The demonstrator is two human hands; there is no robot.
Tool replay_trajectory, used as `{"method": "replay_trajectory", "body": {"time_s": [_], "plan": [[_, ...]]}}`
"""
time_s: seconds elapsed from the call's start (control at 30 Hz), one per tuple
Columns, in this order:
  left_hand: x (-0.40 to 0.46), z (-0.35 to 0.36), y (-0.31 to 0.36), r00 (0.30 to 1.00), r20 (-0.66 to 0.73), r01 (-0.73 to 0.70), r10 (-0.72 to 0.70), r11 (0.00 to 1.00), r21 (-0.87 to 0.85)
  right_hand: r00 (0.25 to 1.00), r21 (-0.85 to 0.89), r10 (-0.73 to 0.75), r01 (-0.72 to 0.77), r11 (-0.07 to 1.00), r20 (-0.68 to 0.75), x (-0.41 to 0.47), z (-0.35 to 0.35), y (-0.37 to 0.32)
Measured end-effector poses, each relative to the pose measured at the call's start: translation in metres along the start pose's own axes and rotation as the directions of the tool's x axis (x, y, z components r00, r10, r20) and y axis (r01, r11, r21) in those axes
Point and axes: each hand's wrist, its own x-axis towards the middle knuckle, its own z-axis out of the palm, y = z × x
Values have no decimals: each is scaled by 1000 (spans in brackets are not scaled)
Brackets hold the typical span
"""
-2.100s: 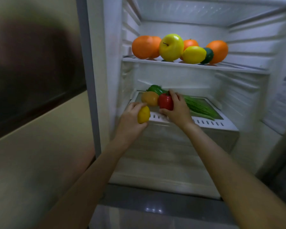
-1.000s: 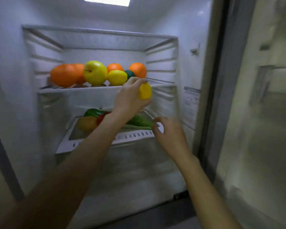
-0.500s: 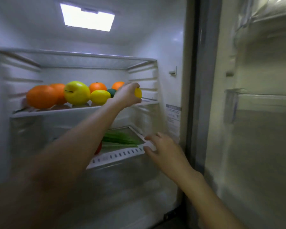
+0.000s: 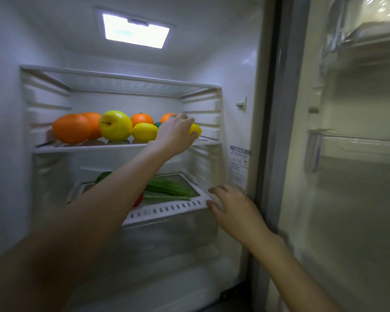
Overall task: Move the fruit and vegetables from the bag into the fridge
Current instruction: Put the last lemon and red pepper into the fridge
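Observation:
My left hand [image 4: 175, 134] reaches into the open fridge and is shut on a small yellow lemon [image 4: 196, 130], held just above the right end of the fruit shelf [image 4: 88, 147]. On that shelf sit oranges [image 4: 72, 128], a yellow-green apple [image 4: 115, 125], another lemon [image 4: 144, 132] and more oranges behind. My right hand [image 4: 231, 204] is open, fingers spread, at the right front corner of the drawer lid [image 4: 167, 209]. Green vegetables [image 4: 167, 189] and a red one [image 4: 139, 199], partly hidden by my left forearm, lie on that lid. The bag is out of sight.
An upper glass shelf [image 4: 122, 83] sits above the fruit. The fridge light [image 4: 135, 30] is on. The right fridge wall [image 4: 239, 131] carries a label. The open door with its bins [image 4: 356, 140] stands at the right.
My left hand carried the lemon up from the drawer lid to the right end of the fruit shelf. My right hand let go of the red vegetable and moved to the lid's right corner.

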Motion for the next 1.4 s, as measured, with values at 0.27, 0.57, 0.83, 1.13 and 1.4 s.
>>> {"method": "replay_trajectory", "body": {"time_s": [0.27, 0.57, 0.83, 1.13, 1.4], "plan": [[-87, -6, 19, 994, -110, -7, -11, 986, -167, 998, -20, -23, 24, 1000, 62, -11, 15, -7], [-186, 27, 8, 986, -31, 161, -165, 981, -108, 988, -38, -1, 7, 999, 154, -22, 36, -13], [-263, 54, -10, 923, 181, 339, -339, 940, 35, 987, 7, -30, 29, 1000, 156, -56, 82, -25], [-343, 82, 13, 882, 245, 416, -402, 909, -8, 986, 66, 88, -99, 993, 142, -134, 134, -32], [-435, 68, 53, 841, 321, 441, -436, 895, 58, 960, 111, 99, -132, 985, 261, -208, 128, -33]]}}
